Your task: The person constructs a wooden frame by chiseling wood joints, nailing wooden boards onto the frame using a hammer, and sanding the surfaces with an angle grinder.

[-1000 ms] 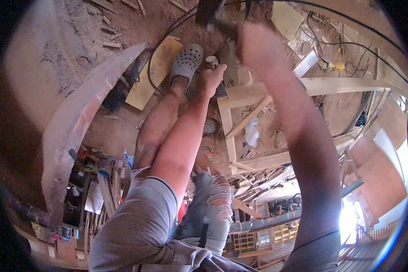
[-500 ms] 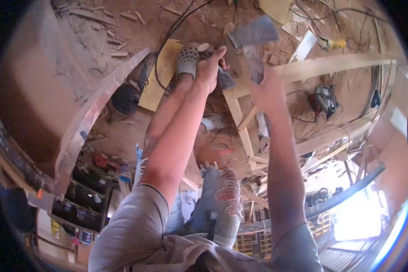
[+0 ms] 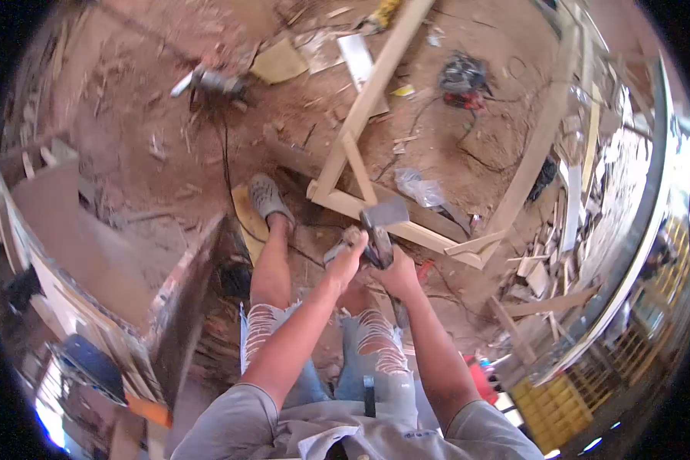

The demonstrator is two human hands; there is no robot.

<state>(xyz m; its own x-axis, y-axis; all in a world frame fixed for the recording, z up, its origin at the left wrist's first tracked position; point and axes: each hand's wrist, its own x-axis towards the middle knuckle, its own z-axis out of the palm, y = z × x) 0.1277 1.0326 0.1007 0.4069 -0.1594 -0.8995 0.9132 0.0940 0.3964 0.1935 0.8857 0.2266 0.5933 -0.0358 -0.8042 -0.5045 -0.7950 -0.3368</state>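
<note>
My right hand (image 3: 397, 274) is closed round the handle of a hatchet, its broad grey head (image 3: 389, 211) raised just beyond my fingers. Close beside it, my left hand (image 3: 346, 262) grips a short tool with a round wooden end (image 3: 352, 235). That tool's dark metal part points toward my right hand; overlap hides its exact kind. Both hands are in front of my knees, above the dirt floor. Just past them lies the corner of a pale timber frame (image 3: 337, 198).
A circular saw (image 3: 464, 79) sits on the ground inside the timber frame. Another power tool (image 3: 216, 86) lies at upper left with a cable trailing from it. Wood scraps (image 3: 540, 276) are heaped at right. A large board structure (image 3: 157, 303) stands at left.
My view has swung, so the timber frame and saws show at new places. The hatchet has come down and my hands have drawn close together, each keeping its tool.
</note>
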